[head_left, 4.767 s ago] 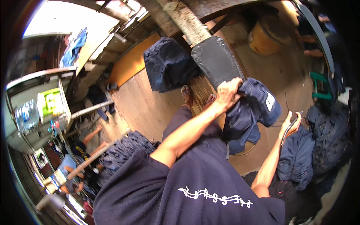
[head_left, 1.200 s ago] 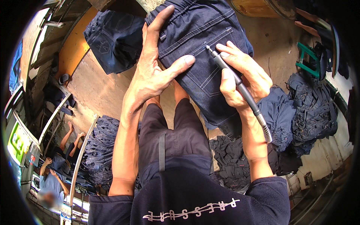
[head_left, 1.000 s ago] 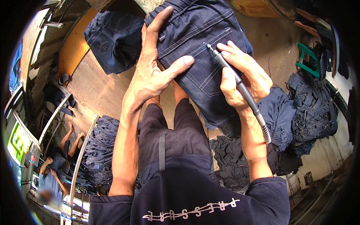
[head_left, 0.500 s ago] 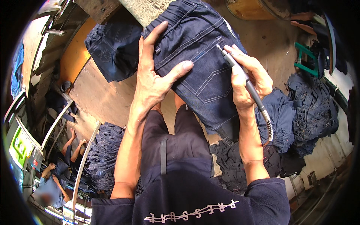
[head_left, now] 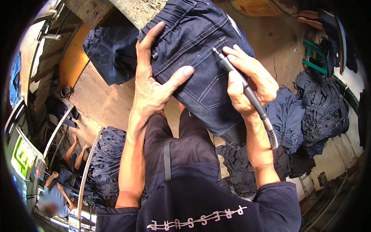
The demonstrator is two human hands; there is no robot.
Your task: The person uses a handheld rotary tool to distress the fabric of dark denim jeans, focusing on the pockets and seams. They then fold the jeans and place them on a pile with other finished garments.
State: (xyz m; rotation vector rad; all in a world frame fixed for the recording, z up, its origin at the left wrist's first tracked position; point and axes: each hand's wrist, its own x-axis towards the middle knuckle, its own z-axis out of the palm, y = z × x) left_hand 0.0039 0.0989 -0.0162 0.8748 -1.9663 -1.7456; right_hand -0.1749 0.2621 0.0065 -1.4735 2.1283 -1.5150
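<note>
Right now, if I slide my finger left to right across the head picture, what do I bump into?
Lime-green thing, heap of dark denim, left hand on the denim garment, right hand holding a pen-like tool, green frame.

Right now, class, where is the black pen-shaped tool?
In the head view, right of centre: the pen-shaped tool is held in the right hand, tip over the dark denim garment.

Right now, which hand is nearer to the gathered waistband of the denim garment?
Left. The left hand is spread with its fingers at the waistband; the right hand is farther off, toward the garment's right edge, holding a black pen-shaped tool.
</note>
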